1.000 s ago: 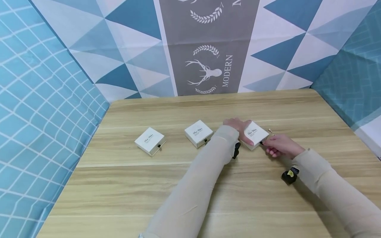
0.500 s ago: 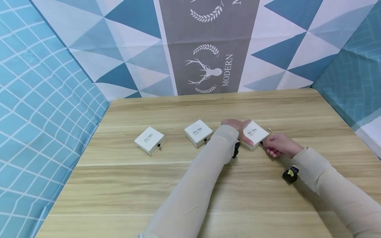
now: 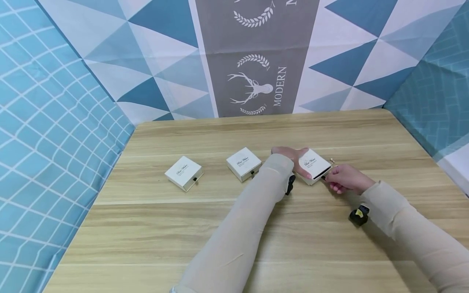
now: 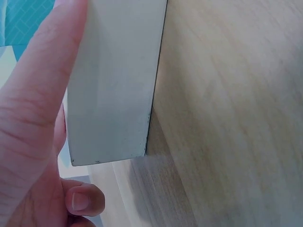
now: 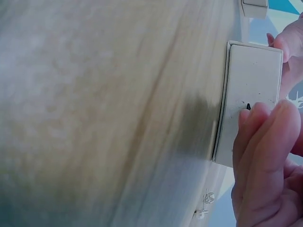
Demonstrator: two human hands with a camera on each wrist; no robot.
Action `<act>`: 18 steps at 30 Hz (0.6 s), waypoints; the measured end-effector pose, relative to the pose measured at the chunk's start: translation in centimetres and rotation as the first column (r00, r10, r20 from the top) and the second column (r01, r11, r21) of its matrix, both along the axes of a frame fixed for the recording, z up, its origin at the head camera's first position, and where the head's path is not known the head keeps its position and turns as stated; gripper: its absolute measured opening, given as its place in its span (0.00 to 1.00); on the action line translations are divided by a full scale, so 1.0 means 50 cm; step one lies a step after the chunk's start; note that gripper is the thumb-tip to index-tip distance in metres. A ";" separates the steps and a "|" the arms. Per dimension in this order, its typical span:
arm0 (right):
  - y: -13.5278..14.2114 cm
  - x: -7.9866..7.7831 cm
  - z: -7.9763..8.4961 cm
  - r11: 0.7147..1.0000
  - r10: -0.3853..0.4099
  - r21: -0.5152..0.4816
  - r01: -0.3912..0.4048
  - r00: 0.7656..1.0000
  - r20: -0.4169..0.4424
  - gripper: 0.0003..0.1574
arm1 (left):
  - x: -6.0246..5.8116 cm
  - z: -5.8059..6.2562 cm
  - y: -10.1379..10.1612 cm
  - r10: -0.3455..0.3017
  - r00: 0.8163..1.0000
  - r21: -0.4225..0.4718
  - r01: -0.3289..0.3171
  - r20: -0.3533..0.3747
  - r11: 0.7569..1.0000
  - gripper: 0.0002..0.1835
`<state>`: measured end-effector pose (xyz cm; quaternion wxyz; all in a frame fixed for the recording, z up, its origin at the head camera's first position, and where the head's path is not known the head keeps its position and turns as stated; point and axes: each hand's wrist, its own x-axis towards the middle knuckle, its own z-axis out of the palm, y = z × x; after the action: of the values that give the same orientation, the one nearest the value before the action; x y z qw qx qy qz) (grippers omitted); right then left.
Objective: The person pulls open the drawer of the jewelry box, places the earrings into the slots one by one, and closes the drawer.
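Observation:
A small white drawer box (image 3: 313, 162) with "Best Wishes" print lies on the wooden table, right of centre. My left hand (image 3: 291, 156) grips it from the left, thumb along the near side; in the left wrist view the thumb (image 4: 35, 90) lies against the box wall (image 4: 113, 94). My right hand (image 3: 346, 178) pinches the black ribbon tab (image 5: 248, 106) on the drawer front (image 5: 255, 75). A dark slit shows between sleeve and drawer, so the drawer is slightly out. Its contents are hidden. Beside the box's right corner lie small shiny pieces (image 5: 206, 203) with thin posts, like stud earrings.
Two matching white boxes stand to the left, one near the middle (image 3: 244, 164) and one farther left (image 3: 184, 173), both with black tabs. Patterned cloth (image 3: 253, 61) hangs behind the wooden table (image 3: 146, 236).
The drawer has slid a little out of its sleeve toward my right hand, baring a dark slit along the box's edge. Both hands keep their holds almost in place.

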<state>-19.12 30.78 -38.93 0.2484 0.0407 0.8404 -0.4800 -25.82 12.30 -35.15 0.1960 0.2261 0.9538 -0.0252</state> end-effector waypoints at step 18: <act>0.007 0.007 0.000 0.999 0.017 0.037 -0.016 1.000 -0.020 0.11 | 0.000 -0.003 -0.001 0.010 1.000 0.006 -0.010 0.005 1.000 0.56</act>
<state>-18.78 31.14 -38.91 0.2428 0.0334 0.8519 -0.4627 -25.84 12.25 -35.32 0.1977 0.2221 0.9545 -0.0211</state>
